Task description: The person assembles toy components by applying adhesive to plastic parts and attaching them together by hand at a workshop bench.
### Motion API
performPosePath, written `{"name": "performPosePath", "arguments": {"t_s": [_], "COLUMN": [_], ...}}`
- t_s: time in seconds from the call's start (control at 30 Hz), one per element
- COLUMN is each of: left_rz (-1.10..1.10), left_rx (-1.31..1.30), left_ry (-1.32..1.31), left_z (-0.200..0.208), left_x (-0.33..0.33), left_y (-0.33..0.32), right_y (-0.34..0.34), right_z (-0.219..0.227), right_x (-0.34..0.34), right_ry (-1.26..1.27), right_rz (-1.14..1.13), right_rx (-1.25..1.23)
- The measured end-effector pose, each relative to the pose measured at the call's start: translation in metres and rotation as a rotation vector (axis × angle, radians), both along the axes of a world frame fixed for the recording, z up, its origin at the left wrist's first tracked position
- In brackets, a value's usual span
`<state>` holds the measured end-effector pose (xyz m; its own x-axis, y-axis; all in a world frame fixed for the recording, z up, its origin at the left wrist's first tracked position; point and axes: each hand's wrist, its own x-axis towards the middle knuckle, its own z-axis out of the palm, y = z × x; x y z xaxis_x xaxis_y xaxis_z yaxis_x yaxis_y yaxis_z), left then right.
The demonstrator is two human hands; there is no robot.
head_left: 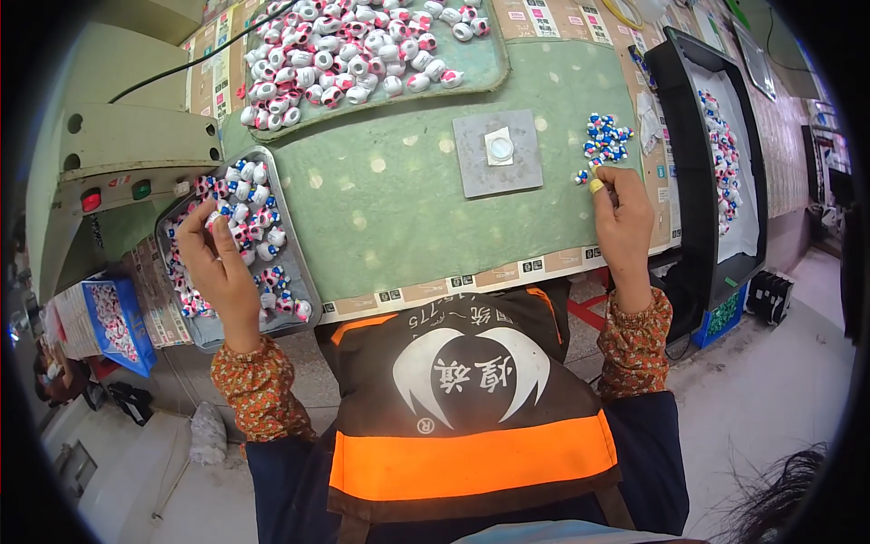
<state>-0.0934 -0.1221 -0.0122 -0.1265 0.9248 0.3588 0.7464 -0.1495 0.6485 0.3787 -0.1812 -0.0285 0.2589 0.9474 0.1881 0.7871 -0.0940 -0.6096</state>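
My left hand is over the metal tray at the left, which holds several small white toy heads with blue or pink parts. Its thumb and fingers are bent together among them, and whatever lies between them is hard to make out. On the right, my right hand pinches at the near edge of a small pile of blue-and-white toy pieces. Yellow covers show on its fingertips, and a small blue-and-white piece is at them. Between the hands lies a grey square plate with a round clear-looking piece on a pale pad.
A large tray heaped with white-and-pink toy heads sits at the back. A black bin with finished-looking small pieces stands at the right. At the left is a pale machine housing with red and green buttons. A blue crate is lower left.
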Motion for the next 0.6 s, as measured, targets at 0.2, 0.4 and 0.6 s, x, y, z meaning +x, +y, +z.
{"name": "performPosePath", "arguments": {"t_s": [0.2, 0.4, 0.6], "left_rz": [-0.034, -0.32, -0.445], "left_rx": [0.059, 0.035, 0.03], "left_ry": [0.574, 0.246, 0.383], "left_z": [-0.002, 0.016, 0.009], "left_x": [-0.014, 0.069, 0.154], "left_y": [0.01, 0.045, 0.097], "right_y": [0.005, 0.006, 0.003], "right_z": [-0.008, -0.008, -0.003], "right_x": [-0.01, -0.013, -0.031], "right_ry": [-0.136, -0.047, -0.293], "right_rz": [0.009, 0.032, 0.25], "right_rx": [0.004, -0.099, 0.02]}}
